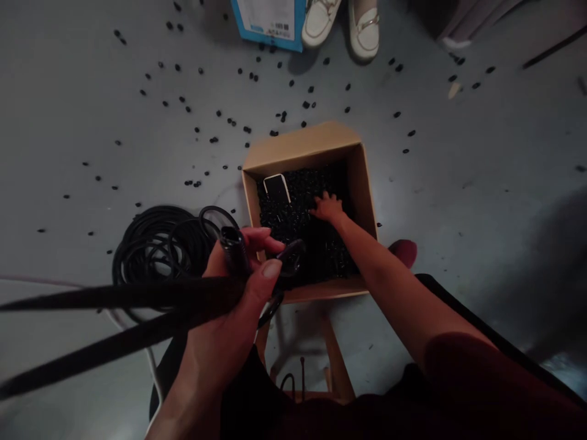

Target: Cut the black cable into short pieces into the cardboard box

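Note:
My left hand [229, 311] grips a thick black cable [137, 294] with a black cylindrical plug [233, 249] at its end, and a thin black loop [291, 256] hangs from the fingers. My right hand [327, 206] rests with spread fingers on small black pellets [298, 208] filling an open cardboard box [300, 146]. Partly sunk in the pellets, a white-edged black rectangular object [276, 187] lies near the box's far left corner, beyond my right hand's fingertips. A coiled black cable [156, 244] lies on the floor to the left of the box.
Several black pellets [229, 122] are scattered across the grey floor [68, 153]. A wooden stool [334, 360] stands beneath the box. At the top are a blue carton [268, 21] and a person's white shoes [342, 27]. A dark red rounded object [403, 253] touches the box's right side.

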The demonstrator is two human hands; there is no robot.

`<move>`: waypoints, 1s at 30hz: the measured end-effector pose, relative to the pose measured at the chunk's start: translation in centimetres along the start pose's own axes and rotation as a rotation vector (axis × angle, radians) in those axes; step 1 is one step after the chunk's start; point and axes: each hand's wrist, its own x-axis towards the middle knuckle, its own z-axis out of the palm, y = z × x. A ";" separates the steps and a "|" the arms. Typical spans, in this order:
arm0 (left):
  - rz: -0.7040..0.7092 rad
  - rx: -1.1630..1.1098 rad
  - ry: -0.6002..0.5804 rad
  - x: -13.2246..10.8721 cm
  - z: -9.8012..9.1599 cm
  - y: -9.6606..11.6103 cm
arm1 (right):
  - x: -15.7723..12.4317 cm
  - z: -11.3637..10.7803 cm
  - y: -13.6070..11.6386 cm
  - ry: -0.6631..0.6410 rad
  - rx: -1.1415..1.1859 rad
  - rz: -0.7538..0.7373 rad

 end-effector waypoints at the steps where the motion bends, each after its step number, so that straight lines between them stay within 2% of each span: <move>1: 0.005 -0.011 -0.006 -0.1 0.0 0.0 | -1.7 0.8 0.0 -0.003 -0.010 0.000; 4: 0.027 -0.063 -0.024 -0.4 0.0 0.0 | -7.6 2.8 -0.5 0.018 -0.042 0.005; 6: 0.052 -0.104 -0.031 -0.5 0.0 0.2 | -11.7 3.7 -1.2 -0.030 -0.071 -0.007; 9: 0.087 -0.140 -0.012 -0.7 0.1 0.4 | -16.4 3.3 -2.6 -0.126 -0.106 -0.092; 12: 0.113 -0.174 0.017 -0.9 0.2 0.4 | -18.7 0.1 -3.7 -0.077 -0.061 -0.151; 15: 0.136 -0.215 0.032 -1.2 0.4 0.4 | -19.7 -4.9 -4.1 0.020 0.067 -0.083; 18: 0.156 -0.214 0.055 -1.7 0.9 0.6 | -21.9 -9.5 -4.3 -0.001 0.360 -0.084; 19: 0.162 -0.208 0.055 -1.8 1.2 0.7 | -23.2 -10.7 -4.5 0.039 0.458 -0.091; 20: 0.167 -0.203 0.051 -1.9 1.6 0.8 | -24.7 -11.8 -4.8 0.139 0.520 -0.102; 22: 0.175 -0.200 0.029 -2.1 2.4 0.9 | -27.9 -13.3 -5.7 0.404 0.559 -0.159; 23: 0.178 -0.200 0.015 -2.2 2.9 0.8 | -29.4 -13.8 -6.3 0.495 0.544 -0.193; 26: 0.174 -0.199 -0.022 -2.2 4.3 0.6 | -32.1 -14.8 -8.0 0.559 0.488 -0.302; 30: 0.116 -0.234 -0.055 -1.9 6.1 0.6 | -31.9 -15.3 -8.4 0.590 0.484 -0.342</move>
